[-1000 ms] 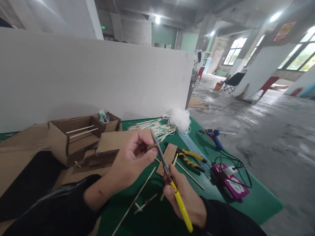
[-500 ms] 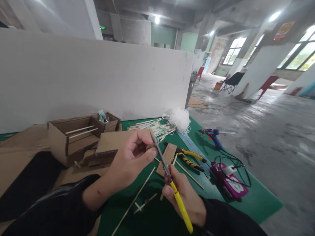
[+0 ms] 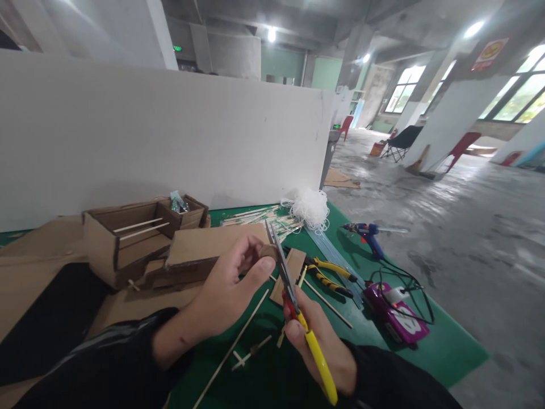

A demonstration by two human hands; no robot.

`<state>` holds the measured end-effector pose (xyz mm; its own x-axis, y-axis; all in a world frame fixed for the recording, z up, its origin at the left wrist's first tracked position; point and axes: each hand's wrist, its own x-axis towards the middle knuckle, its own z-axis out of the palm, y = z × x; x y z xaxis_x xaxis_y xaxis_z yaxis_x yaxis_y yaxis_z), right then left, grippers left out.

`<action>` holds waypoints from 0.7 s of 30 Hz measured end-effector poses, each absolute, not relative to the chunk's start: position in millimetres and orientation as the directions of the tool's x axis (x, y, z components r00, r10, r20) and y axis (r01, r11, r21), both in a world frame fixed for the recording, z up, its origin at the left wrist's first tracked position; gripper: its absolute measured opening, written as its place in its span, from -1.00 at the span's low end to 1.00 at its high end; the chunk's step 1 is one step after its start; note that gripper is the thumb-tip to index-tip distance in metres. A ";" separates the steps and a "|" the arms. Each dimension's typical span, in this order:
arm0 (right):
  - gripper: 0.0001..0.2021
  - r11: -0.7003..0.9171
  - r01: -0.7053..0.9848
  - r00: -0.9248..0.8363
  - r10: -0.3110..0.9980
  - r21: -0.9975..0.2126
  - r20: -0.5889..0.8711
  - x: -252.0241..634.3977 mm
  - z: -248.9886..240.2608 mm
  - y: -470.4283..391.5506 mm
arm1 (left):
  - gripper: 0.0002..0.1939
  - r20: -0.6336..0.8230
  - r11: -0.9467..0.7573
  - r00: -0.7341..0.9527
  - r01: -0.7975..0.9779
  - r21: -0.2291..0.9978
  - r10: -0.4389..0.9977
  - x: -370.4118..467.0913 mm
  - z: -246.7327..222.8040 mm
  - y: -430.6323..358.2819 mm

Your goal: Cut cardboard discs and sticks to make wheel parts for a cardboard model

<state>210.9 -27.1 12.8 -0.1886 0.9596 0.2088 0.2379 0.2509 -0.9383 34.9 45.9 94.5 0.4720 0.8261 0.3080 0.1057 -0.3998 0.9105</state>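
One small brown disc [image 3: 268, 251] showed in the head view, pinched by the left hand [image 3: 230, 284] just beside the scissors [image 3: 288, 284], contact unclear. The right hand [image 3: 326, 346] was wrapped around the scissors. Right of the scissors lay pliers [image 3: 331, 280] and a glue gun [image 3: 371, 236]; well to their left stood a cardboard box [image 3: 101, 244].

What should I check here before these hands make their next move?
1. Left hand grips the small brown piece: ok.
2. Right hand holds the yellow-handled scissors: ok, blades slightly parted.
3. Left thumb well away from the blades: not ok, it looks close.
4. Piece set between the blades: cannot tell.
5. Pliers out of both hands: ok.
6. Glue gun cool: cannot tell.
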 end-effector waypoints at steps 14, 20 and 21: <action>-0.58 0.370 0.212 -0.295 0.906 -0.904 0.302 212.0 15.3 -31.5 | -0.56 0.376 -0.598 0.531 0.341 0.725 0.759 34.6 95.8 47.4; -0.53 0.385 0.217 -0.368 0.884 -0.897 0.290 213.4 21.7 -30.2 | -0.59 0.365 -0.578 0.546 0.290 0.763 0.754 34.4 95.4 48.0; -0.52 0.380 0.238 -0.356 0.890 -0.894 0.283 213.7 21.4 -30.2 | -0.59 0.362 -0.578 0.547 0.294 0.761 0.755 34.6 96.0 47.8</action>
<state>213.7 -30.2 21.4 -0.3560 0.8905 0.2833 0.2376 0.3795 -0.8942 34.6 47.8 96.0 0.5466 0.7549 0.3625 0.2939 -0.5782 0.7611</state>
